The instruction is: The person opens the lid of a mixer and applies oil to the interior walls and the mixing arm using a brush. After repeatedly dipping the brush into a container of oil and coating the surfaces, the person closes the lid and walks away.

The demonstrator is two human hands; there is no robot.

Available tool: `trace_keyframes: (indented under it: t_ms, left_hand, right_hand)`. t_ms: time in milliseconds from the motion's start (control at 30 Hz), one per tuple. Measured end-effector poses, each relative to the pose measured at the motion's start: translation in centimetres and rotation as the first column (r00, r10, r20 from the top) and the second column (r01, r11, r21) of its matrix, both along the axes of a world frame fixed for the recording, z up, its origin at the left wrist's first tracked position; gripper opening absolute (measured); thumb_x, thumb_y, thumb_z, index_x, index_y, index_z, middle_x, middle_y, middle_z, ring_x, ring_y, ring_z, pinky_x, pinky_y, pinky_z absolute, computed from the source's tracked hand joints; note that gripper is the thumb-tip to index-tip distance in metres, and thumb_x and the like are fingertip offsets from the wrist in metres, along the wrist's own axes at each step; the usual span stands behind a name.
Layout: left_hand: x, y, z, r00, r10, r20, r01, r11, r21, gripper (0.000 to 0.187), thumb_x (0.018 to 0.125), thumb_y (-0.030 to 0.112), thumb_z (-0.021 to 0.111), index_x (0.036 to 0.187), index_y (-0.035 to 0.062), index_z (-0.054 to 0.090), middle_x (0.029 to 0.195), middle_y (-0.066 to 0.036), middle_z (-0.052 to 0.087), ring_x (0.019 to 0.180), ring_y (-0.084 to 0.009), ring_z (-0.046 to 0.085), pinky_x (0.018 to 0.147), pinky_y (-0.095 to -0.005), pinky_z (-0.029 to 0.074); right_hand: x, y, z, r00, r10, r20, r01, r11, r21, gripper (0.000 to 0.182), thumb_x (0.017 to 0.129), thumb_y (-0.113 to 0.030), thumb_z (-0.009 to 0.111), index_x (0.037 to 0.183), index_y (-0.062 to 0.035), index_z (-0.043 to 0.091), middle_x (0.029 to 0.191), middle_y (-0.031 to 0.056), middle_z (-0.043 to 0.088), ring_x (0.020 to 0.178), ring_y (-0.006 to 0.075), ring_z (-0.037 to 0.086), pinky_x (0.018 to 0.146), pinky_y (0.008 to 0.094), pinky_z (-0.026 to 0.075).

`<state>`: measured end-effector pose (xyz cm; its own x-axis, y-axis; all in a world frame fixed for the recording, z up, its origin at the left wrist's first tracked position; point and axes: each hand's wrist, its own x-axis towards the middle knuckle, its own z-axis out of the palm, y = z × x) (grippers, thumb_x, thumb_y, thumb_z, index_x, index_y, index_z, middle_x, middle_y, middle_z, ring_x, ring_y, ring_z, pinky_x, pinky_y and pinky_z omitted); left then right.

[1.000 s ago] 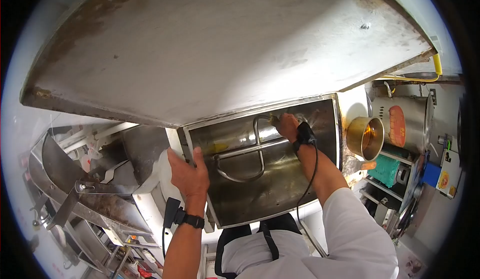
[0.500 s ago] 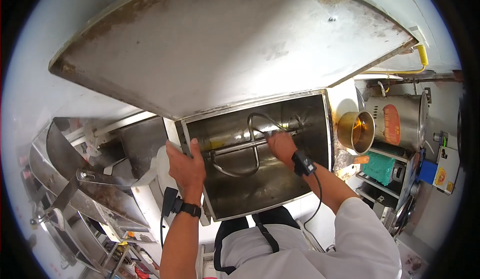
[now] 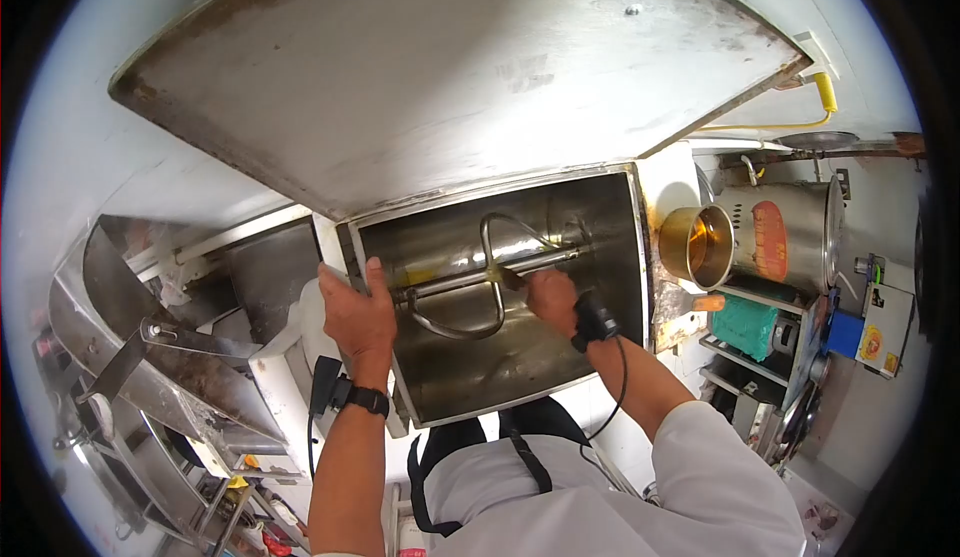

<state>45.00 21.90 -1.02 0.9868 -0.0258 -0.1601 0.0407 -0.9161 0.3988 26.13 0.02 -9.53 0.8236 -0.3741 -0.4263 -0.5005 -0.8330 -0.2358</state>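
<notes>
A deep metal tub (image 3: 450, 387) lies open below me, with a curved steel mixing bar (image 3: 497, 292) across its inside. My right hand (image 3: 552, 297) is closed over the tub around a small brush-like tool (image 3: 512, 279), whose dark tip is against the middle of the bar. The tool's handle is hidden in my fist. At the tub's left rim, my left hand (image 3: 358, 312) rests with thumb and fingers apart and holds nothing.
A large lid (image 3: 460, 77) stands raised behind the tub. To the right are a pot of amber liquid (image 3: 697, 247), a wooden-handled scraper (image 3: 707, 303), a big steel drum (image 3: 790, 232) and a green bundle (image 3: 742, 326). Metal machinery (image 3: 170, 357) stands left.
The whole view has shifted slightly. My right hand has moved down and away from the bar, and the tool's tip now shows. My left hand stays at the rim.
</notes>
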Motion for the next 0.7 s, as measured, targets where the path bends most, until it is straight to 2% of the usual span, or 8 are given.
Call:
trace_keyframes:
  t_ms: [33,100,233,400,500,567,633,700]
  left_hand:
    - [0.0,-0.1,-0.2,1.000,-0.003,-0.003,0.002,1.000,-0.006,0.078,0.088,0.052,0.055,0.131,-0.0099,0.038,0.123,-0.028,0.053,0.105,-0.0425,0.058,0.085,-0.0488,0.048]
    - [-0.1,0.2,-0.6,0.996,-0.024,0.083,0.023,1.000,0.013,0.078,0.088,0.053,0.055,0.131,-0.0099,0.038,0.122,-0.028,0.054,0.104,-0.0424,0.058,0.084,-0.0487,0.048]
    - [-0.2,0.1,-0.7,0.992,-0.028,0.127,0.025,0.999,0.022,0.074,0.089,0.053,0.053,0.130,-0.0076,0.039,0.119,-0.028,0.055,0.099,-0.0421,0.060,0.082,-0.0478,0.047]
    - [0.0,0.1,-0.2,1.000,0.015,-0.009,-0.015,0.999,-0.034,0.078,0.088,0.055,0.054,0.131,-0.0072,0.039,0.120,-0.028,0.056,0.101,-0.0423,0.059,0.085,-0.0472,0.046]
    - [-0.1,0.1,-0.2,0.999,-0.001,0.037,0.002,1.000,-0.031,0.076,0.087,0.051,0.058,0.129,-0.0097,0.039,0.119,-0.028,0.054,0.103,-0.0427,0.058,0.083,-0.0484,0.048]
    - [-0.1,0.1,-0.3,0.999,0.002,0.051,-0.001,1.000,-0.020,0.077,0.087,0.051,0.058,0.129,-0.0098,0.039,0.120,-0.027,0.054,0.104,-0.0425,0.058,0.084,-0.0482,0.048]
    - [0.0,0.1,-0.3,1.000,0.003,0.020,-0.003,1.000,-0.018,0.077,0.087,0.051,0.058,0.130,-0.0098,0.038,0.121,-0.027,0.054,0.105,-0.0424,0.058,0.084,-0.0480,0.048]
    - [0.0,0.1,-0.3,1.000,0.004,0.021,-0.003,1.000,-0.020,0.077,0.087,0.053,0.056,0.131,-0.0088,0.038,0.119,-0.028,0.055,0.104,-0.0424,0.058,0.085,-0.0475,0.047]
  right_hand:
    - [-0.5,-1.3,-0.1,1.000,-0.003,-0.003,0.002,1.000,-0.006,0.016,0.072,-0.016,0.063,0.079,-0.0019,0.066,0.072,0.0203,0.065,0.069,0.0375,0.066,0.064,0.0469,0.053]
    - [-2.0,-3.3,-0.2,0.975,-0.222,0.017,0.221,0.961,-0.167,0.012,0.070,-0.014,0.062,0.071,-0.0030,0.066,0.071,0.0215,0.065,0.069,0.0380,0.066,0.066,0.0449,0.054]
    - [-4.5,-5.6,-0.9,0.991,-0.130,0.018,0.130,0.952,-0.277,0.012,0.072,-0.014,0.061,0.071,-0.0030,0.065,0.074,0.0222,0.066,0.071,0.0369,0.067,0.068,0.0419,0.055]
    - [-2.9,-4.7,-0.6,0.987,-0.157,-0.025,0.136,0.916,-0.376,0.009,0.073,-0.014,0.061,0.067,-0.0060,0.062,0.070,0.0163,0.066,0.071,0.0329,0.067,0.065,0.0421,0.054]
    - [-0.8,0.1,-0.2,0.999,0.039,-0.032,-0.045,0.978,-0.201,0.010,0.072,-0.014,0.063,0.069,-0.0053,0.062,0.065,0.0152,0.064,0.068,0.0323,0.065,0.062,0.0434,0.052]
    - [0.6,4.6,-0.4,0.976,0.173,0.132,-0.151,0.975,-0.163,0.010,0.073,-0.014,0.062,0.069,-0.0048,0.061,0.062,0.0168,0.061,0.067,0.0334,0.063,0.062,0.0435,0.051]
    - [2.2,7.0,-0.9,0.977,0.170,0.129,-0.185,0.976,0.117,0.012,0.071,-0.013,0.061,0.079,-0.0043,0.066,0.083,0.0203,0.066,0.079,0.0357,0.066,0.066,0.0475,0.051]
    - [4.2,8.3,-1.7,0.982,0.056,0.183,-0.096,0.972,0.216,0.013,0.071,-0.013,0.061,0.078,-0.0045,0.068,0.084,0.0205,0.066,0.079,0.0353,0.066,0.067,0.0472,0.051]
